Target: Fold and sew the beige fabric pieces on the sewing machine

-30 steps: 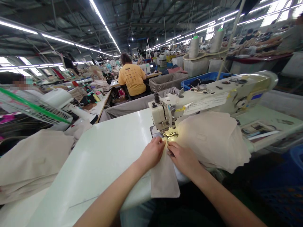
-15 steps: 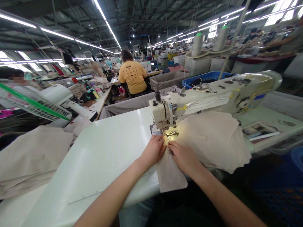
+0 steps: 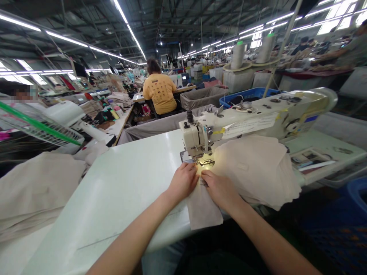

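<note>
A cream sewing machine [image 3: 195,139] stands on the pale green table, its lamp lighting the needle area. Just in front of the presser foot, my left hand [image 3: 185,178] lies with fingers pressed together on a strip of beige fabric [image 3: 204,212]. My right hand [image 3: 216,185] pinches the same strip at its right edge, close to the metal guide [image 3: 207,163]. The strip hangs down over the table's front edge. What is under the left fingertips is partly hidden.
Stacked beige fabric pieces [image 3: 258,164] lie right of the needle; another pile [image 3: 37,187] is at the far left. Behind the table are a grey cloth bin [image 3: 200,97], a blue basket [image 3: 249,93] and a seated person in a yellow shirt [image 3: 160,93].
The strip's hanging end has moved slightly up toward the machine. Both hands keep nearly the same place on it. The whole view has shifted a little.
</note>
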`<state>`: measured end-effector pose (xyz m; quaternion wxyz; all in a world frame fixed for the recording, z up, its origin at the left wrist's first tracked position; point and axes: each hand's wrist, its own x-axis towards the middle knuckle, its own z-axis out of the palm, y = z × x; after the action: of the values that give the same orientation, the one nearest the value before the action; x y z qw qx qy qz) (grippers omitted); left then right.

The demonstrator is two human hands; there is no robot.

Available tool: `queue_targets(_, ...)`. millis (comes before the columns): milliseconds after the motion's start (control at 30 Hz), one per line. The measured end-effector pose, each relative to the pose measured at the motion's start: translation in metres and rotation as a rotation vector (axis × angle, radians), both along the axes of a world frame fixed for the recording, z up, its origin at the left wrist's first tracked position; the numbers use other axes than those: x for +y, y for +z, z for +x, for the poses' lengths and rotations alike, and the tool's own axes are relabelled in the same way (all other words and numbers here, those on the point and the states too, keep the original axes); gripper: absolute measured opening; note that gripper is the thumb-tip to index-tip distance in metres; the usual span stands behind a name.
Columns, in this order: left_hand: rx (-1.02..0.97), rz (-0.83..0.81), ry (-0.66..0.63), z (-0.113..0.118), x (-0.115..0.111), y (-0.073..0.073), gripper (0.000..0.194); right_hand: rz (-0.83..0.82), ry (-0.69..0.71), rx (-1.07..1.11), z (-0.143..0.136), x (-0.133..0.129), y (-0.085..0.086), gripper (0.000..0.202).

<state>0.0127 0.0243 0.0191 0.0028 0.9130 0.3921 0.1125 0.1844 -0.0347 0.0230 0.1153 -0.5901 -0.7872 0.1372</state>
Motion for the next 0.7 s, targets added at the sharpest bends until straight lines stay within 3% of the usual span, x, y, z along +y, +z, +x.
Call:
queue_targets(200,0.108,0.035,-0.030,0.003,-0.024,0.001,0.018,-0.029,0.017,0.012,0.004,-0.009,0.003,0.039)
queue_targets(367,0.048,-0.009,-0.112,0.000,-0.049,0.004,0.023,-0.021,0.019,0.037,0.006,-0.019,0.001,0.041)
queue_targets(700,0.045,0.009,-0.096,-0.006,-0.007,0.009,0.022,0.008,-0.001,0.010,-0.001,0.015,0.006,0.028)
